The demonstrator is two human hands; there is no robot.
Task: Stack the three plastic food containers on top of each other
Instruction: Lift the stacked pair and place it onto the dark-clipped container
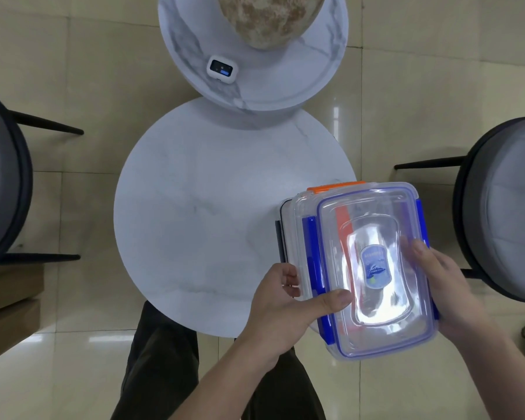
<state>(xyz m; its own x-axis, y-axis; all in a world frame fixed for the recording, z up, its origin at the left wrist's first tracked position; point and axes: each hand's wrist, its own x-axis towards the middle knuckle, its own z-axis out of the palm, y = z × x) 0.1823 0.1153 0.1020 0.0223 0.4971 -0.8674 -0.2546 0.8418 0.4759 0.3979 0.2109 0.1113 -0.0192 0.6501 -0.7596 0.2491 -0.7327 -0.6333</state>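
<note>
Both hands, left hand (pixel 281 307) and right hand (pixel 446 286), clasped the blue-latched container (pixel 373 268) (squarely, presumably for alignment) over the orange-latched container (pixel 335 187).

- orange-clipped container (pixel 335 187) mostly hidden under blue-clipped container (pixel 373 262)
- dark-edged container (pixel 281 234) only a sliver showing
- right hand (pixel 446 286) palm behind container
- vase (pixel 270 16) cut off at top edge

White round table (pixel 194 207), small device (pixel 222 69) on marble table (pixel 315 56), mottled vase (pixel 270 16), two chairs (pixel 0 183)
</note>
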